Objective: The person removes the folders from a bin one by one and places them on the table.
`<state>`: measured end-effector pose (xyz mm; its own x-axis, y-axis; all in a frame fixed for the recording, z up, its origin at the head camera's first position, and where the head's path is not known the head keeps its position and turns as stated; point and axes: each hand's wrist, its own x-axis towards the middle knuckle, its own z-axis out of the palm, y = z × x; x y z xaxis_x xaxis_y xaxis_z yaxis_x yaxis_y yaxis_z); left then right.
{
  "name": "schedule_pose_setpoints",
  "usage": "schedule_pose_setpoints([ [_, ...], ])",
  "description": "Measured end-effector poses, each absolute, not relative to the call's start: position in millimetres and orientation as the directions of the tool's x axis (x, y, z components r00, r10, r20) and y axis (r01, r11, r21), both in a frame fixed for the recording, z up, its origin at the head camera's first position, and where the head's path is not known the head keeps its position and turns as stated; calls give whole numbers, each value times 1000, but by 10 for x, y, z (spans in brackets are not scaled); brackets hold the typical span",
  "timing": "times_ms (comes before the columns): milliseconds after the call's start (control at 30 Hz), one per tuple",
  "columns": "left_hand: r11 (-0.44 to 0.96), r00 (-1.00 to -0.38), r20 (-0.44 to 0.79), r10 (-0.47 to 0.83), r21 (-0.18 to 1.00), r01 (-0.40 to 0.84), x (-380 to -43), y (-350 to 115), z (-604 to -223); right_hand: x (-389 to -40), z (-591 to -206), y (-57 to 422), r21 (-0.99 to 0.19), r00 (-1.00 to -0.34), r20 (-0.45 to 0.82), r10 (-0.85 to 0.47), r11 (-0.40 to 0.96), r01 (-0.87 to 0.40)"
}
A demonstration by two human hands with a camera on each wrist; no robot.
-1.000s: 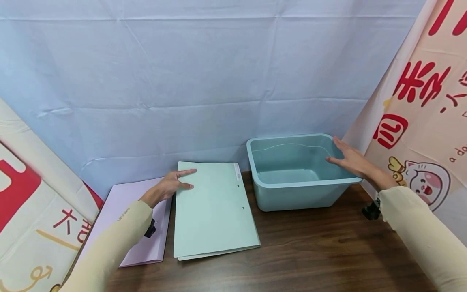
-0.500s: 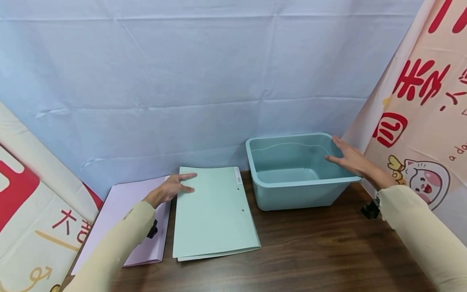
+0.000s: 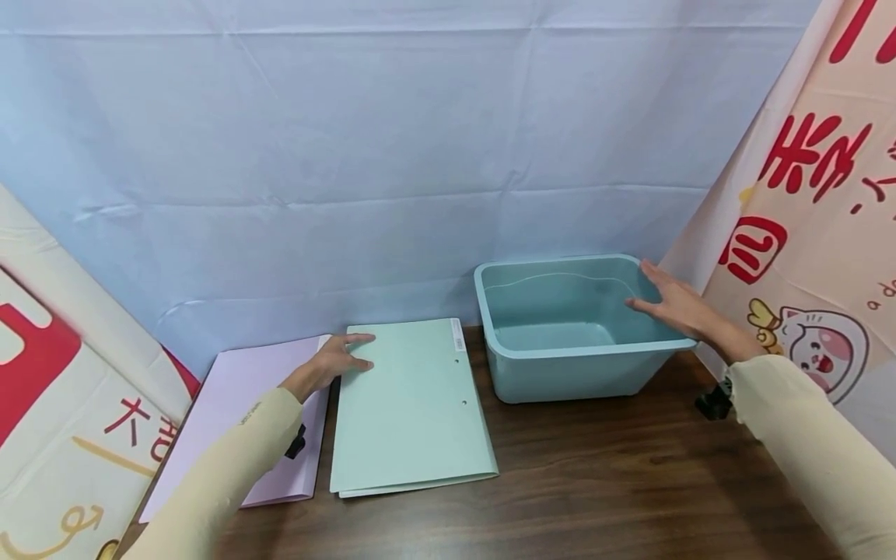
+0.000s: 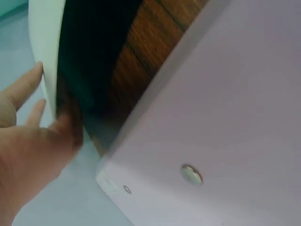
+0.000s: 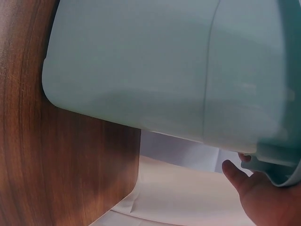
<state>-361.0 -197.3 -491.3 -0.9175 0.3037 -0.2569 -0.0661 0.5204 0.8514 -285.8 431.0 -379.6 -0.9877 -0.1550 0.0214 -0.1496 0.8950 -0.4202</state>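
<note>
A light green file folder [image 3: 413, 420] lies in the middle of the table, its near edge parted slightly. My left hand [image 3: 325, 365] holds its left edge toward the far end, thumb and a finger on top. In the left wrist view, other fingers of the left hand [image 4: 33, 155] go behind the raised cover of the green folder [image 4: 47, 28]. A pale blue-green plastic bin [image 3: 560, 377] stands to the right. My right hand [image 3: 679, 311] grips its right end, thumb inside; in the right wrist view, fingers [image 5: 235, 174] of that hand show beneath the bin's rim [image 5: 287, 176].
A lilac folder [image 3: 259, 373] with metal studs lies left of the green one, partly under my left forearm. Dark wooden tabletop [image 3: 595, 482] shows in front of the bin. A pale blue cloth [image 3: 392, 155] hangs right behind, and printed cloths [image 3: 805, 257] close off both sides.
The green folder's far edge has come slightly nearer and lower, and my left hand has shifted a little to the right with it. My right hand and the bin stay put.
</note>
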Motion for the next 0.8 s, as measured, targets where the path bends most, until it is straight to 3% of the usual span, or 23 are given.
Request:
schedule_pose_setpoints([
  [333, 587, -939, -248, 237, 807, -65, -3509, -1846, -4830, -2849, -3784, 4300, -367, -985, 47, -164, 914, -170],
  [533, 570, -918, -268, 293, 820, -58, -3485, -1921, -4713, -2876, -3778, 4265, -327, -981, 63, -182, 925, -193],
  [667, 584, -918, -212, 336, 812, 26, -3488, -1986, -4563, -2881, -3748, 4265, -297, -981, 63, -184, 935, -194],
  [800, 686, -917, -129, 378, 704, 184, -3472, -2043, -4372, -2882, -3661, 4270, -257, -980, 41, -195, 946, -199],
])
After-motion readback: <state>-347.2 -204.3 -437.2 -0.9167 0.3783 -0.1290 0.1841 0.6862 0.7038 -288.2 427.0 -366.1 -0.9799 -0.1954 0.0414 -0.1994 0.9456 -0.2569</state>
